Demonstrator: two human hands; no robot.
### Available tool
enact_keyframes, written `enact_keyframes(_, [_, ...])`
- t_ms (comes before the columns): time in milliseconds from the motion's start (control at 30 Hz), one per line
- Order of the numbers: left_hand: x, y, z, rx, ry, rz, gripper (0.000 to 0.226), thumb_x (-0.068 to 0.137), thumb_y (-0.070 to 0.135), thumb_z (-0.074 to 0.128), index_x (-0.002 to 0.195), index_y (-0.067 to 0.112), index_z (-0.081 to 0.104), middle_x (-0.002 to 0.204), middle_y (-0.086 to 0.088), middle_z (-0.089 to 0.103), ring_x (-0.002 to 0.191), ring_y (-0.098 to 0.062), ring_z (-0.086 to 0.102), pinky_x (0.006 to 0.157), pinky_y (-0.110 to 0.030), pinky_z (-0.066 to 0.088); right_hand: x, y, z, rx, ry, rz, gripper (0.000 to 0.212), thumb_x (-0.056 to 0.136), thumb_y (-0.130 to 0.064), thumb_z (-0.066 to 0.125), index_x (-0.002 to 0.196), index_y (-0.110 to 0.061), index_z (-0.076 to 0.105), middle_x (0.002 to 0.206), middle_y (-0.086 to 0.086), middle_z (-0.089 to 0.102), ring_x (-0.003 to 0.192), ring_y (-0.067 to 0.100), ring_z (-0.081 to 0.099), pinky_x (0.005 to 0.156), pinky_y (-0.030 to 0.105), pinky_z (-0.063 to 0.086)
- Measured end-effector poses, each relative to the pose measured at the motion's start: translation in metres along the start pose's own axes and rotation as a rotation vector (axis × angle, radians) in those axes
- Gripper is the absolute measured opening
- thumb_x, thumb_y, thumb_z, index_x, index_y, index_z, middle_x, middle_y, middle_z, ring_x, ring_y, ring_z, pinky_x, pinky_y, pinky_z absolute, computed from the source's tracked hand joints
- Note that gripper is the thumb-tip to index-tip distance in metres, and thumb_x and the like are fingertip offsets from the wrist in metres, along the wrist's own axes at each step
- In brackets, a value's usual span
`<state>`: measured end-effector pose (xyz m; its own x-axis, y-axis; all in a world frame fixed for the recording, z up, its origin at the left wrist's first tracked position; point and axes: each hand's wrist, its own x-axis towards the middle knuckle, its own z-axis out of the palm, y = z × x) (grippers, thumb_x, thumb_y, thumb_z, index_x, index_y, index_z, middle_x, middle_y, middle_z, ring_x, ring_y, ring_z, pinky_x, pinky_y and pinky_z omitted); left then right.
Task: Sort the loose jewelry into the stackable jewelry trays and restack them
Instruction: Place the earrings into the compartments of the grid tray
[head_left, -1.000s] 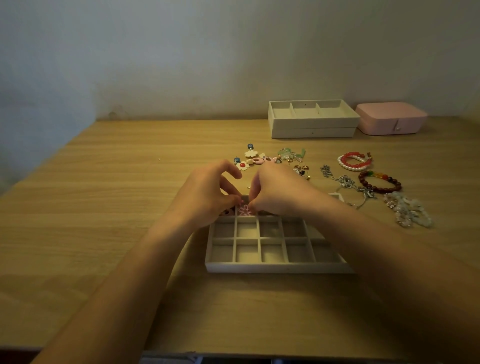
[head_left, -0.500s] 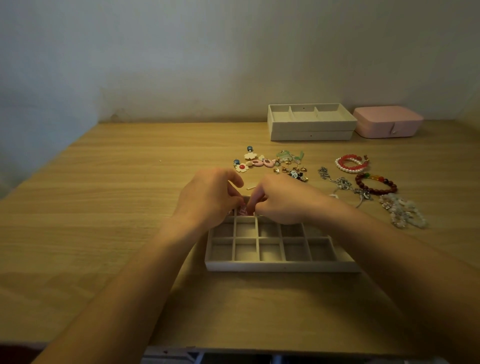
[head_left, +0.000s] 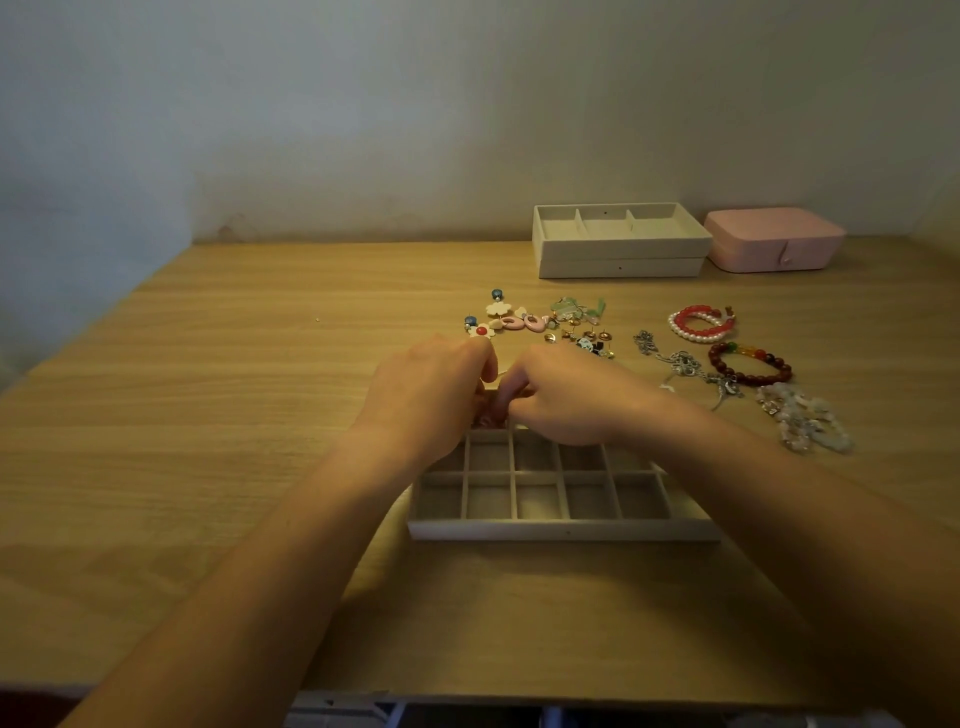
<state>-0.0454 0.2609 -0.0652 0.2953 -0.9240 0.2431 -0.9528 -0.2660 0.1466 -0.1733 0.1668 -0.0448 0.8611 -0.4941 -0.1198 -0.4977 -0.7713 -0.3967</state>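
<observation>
From the head camera, your left hand (head_left: 431, 395) and right hand (head_left: 576, 400) cover the far row of the divided tray (head_left: 566, 529), so whatever lies in those compartments is hidden. Both hands have their fingers curled, with the tips meeting over the tray's far-left corner. A small pinkish piece (head_left: 489, 417) shows between them, but you cannot tell which hand, if either, pinches it. Your right forearm hides the tray's right end.

The worktop (head_left: 234, 415) lies open to the left of the tray, and your forearms cross its near edge. The loose earrings (head_left: 524, 321) lie just beyond your knuckles. The chains (head_left: 685, 364) and bracelets (head_left: 750, 364) sit to the right. The stacked trays (head_left: 621, 265) and pink box (head_left: 774, 244) stand well apart, by the wall.
</observation>
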Motion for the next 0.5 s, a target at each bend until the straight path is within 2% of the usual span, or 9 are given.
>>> enact_keyframes(100, [0.0,0.005,0.004,0.092,0.061,0.009,0.023,0.093,0.029,0.066,0.115,0.032,0.061,0.102,0.003,0.071,0.098,-0.024,0.064,0.073,-0.04,0.056,0.001,0.004,-0.004,0.044,0.063,0.007,0.029,0.093,-0.019,0.055,0.103,-0.031,0.08,0.099,-0.011,0.07,0.093,0.011,0.063,0.084,0.033,0.057])
enact_keyframes(200, [-0.002,0.005,0.008,0.087,0.114,-0.016,0.027,0.092,0.031,0.068,0.118,0.031,0.062,0.101,0.004,0.073,0.097,-0.023,0.066,0.074,-0.04,0.056,-0.001,0.008,-0.006,0.102,0.099,0.015,0.03,0.095,-0.017,0.054,0.103,-0.029,0.08,0.084,-0.016,0.064,0.075,0.002,0.055,0.061,0.021,0.043])
enact_keyframes(333, [-0.006,0.002,0.008,-0.013,0.132,-0.057,0.026,0.085,0.035,0.075,0.105,0.034,0.058,0.096,0.011,0.069,0.093,-0.017,0.062,0.072,-0.037,0.052,-0.002,0.014,-0.004,0.155,0.206,0.053,0.031,0.093,-0.014,0.053,0.1,-0.027,0.08,0.072,-0.02,0.056,0.061,0.0,0.044,0.053,0.02,0.031])
enact_keyframes(367, [-0.006,0.0,0.007,-0.058,0.125,-0.079,0.025,0.083,0.036,0.077,0.101,0.035,0.059,0.094,0.012,0.068,0.093,-0.016,0.061,0.073,-0.037,0.052,-0.002,0.015,-0.004,0.165,0.219,0.057,0.032,0.093,-0.013,0.052,0.099,-0.027,0.08,0.074,-0.019,0.057,0.06,0.0,0.043,0.055,0.021,0.033])
enact_keyframes(433, [-0.004,-0.004,0.005,-0.178,0.098,-0.127,0.022,0.081,0.035,0.08,0.094,0.034,0.062,0.09,0.014,0.068,0.089,-0.014,0.061,0.073,-0.036,0.053,-0.001,0.015,-0.001,0.177,0.201,0.047,0.033,0.092,-0.015,0.052,0.098,-0.031,0.08,0.094,-0.015,0.067,0.069,0.0,0.049,0.066,0.026,0.046])
enact_keyframes(500, [-0.003,-0.01,0.004,-0.264,0.097,-0.154,0.017,0.083,0.03,0.079,0.091,0.034,0.064,0.09,0.014,0.068,0.087,-0.012,0.061,0.072,-0.035,0.052,-0.001,0.015,0.002,0.158,0.142,0.03,0.034,0.092,-0.017,0.053,0.1,-0.036,0.079,0.119,-0.01,0.069,0.095,0.006,0.06,0.088,0.035,0.054])
